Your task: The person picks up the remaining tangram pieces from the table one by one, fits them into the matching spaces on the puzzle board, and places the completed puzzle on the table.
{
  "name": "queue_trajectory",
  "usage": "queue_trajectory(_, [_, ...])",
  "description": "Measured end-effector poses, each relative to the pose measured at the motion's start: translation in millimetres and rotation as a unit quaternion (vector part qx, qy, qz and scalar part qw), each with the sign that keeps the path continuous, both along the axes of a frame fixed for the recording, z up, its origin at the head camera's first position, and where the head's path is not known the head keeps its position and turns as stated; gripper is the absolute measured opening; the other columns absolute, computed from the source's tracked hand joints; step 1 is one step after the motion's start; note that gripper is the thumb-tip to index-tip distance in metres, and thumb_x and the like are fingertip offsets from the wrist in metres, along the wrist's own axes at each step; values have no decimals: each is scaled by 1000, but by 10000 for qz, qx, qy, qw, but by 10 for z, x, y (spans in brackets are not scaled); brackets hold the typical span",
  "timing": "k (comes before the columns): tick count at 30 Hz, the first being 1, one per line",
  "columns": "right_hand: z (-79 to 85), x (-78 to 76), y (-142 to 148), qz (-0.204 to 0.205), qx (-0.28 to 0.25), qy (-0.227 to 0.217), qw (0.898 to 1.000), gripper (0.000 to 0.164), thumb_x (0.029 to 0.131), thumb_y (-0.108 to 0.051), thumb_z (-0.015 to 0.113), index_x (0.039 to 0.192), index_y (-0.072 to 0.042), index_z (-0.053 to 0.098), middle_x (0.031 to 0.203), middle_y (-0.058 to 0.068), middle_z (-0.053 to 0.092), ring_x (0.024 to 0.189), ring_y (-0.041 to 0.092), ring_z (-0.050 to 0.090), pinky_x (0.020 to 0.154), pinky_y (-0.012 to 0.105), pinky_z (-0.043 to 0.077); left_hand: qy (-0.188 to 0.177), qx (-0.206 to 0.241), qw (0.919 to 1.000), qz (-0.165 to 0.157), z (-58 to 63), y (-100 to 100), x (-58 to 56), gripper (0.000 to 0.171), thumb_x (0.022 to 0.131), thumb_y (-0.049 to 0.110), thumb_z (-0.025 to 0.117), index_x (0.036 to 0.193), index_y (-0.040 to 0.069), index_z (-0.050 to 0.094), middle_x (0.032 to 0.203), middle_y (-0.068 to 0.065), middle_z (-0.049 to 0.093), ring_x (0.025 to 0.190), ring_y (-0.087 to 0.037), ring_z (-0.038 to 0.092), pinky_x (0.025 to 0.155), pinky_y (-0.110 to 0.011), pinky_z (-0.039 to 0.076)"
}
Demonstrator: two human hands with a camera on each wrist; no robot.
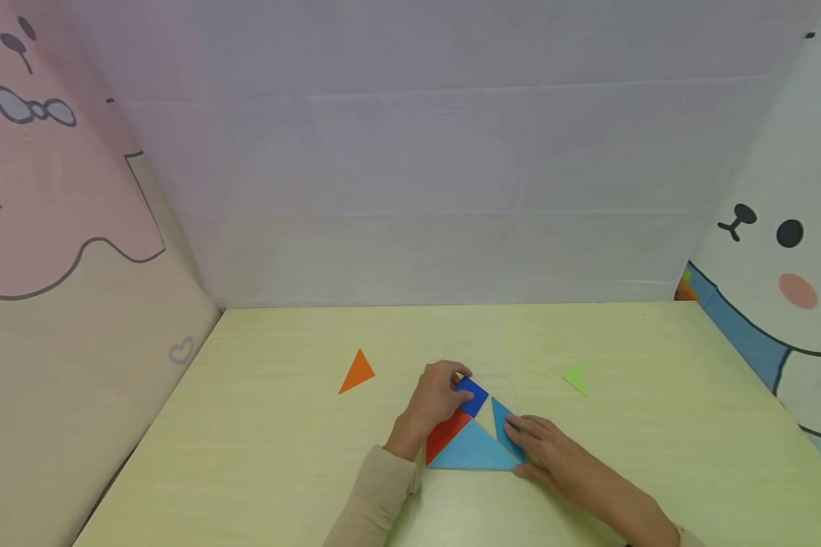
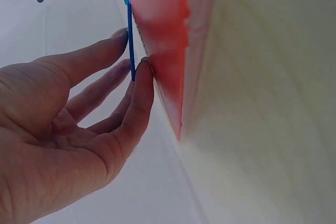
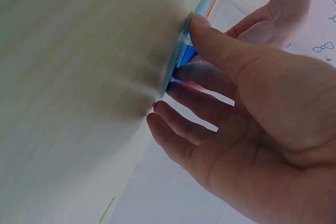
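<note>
My left hand (image 1: 438,395) pinches a dark blue square tangram piece (image 1: 475,396) between thumb and fingers, over the top end of a red piece (image 1: 445,436). In the left wrist view the square (image 2: 131,43) shows edge-on, with fingertips on both sides. A large light blue triangle (image 1: 472,450) lies beside the red piece, long side toward me. My right hand (image 1: 554,454) rests its fingers on a slanted blue piece (image 1: 501,422), partly covered, along the triangle's right side. The right thumb touches the large triangle's right corner.
An orange triangle (image 1: 358,372) lies to the left on the pale wooden table (image 1: 246,456), and a lime green triangle (image 1: 576,378) to the right. A white sheet (image 1: 410,190) stands behind the table, with cartoon-printed sheets on both sides.
</note>
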State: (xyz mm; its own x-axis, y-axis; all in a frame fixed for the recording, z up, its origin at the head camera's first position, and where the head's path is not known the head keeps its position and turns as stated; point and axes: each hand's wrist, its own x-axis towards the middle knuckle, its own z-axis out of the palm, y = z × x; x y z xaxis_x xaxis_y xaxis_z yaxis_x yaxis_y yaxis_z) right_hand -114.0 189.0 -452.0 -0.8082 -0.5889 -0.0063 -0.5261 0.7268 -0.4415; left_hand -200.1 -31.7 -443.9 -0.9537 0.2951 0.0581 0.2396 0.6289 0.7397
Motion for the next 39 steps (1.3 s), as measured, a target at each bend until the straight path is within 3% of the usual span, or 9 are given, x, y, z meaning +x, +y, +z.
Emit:
queue_trajectory(9, [-6, 0, 8, 95, -7, 86, 9999, 58, 99, -29, 68, 143, 7, 55, 148, 21, 52, 132, 40, 49, 104, 54, 48, 151, -447, 9989, -24, -25, 56, 41, 37, 84, 9, 86, 117, -1, 71, 111, -18, 67, 99, -30, 66, 88, -41, 60])
queue_trajectory(16, [-5, -8, -2, 80, 44, 69, 9999, 58, 98, -27, 70, 143, 7, 55, 148, 22, 52, 133, 42, 49, 104, 56, 47, 356, -967, 9947, 24, -35, 97, 71, 41, 84, 16, 87, 120, 4, 71, 108, -13, 65, 102, -27, 64, 90, -39, 59])
queue_trajectory(25, [-6, -8, -9, 129, 85, 226, 9996, 56, 97, -23, 71, 141, 9, 56, 147, 23, 53, 131, 42, 50, 103, 55, 48, 558, -1103, 9923, -29, -58, 97, 74, 38, 82, 19, 89, 114, 4, 73, 103, -11, 59, 99, -26, 58, 88, -39, 56])
queue_trajectory(39, [-21, -9, -1, 152, 117, 276, 9994, 57, 97, -24, 71, 141, 8, 56, 147, 23, 53, 131, 41, 50, 103, 54, 49, 738, -1227, 9895, -179, -41, 106, 70, 39, 82, 18, 88, 115, 1, 76, 103, -11, 60, 99, -26, 57, 85, -39, 54])
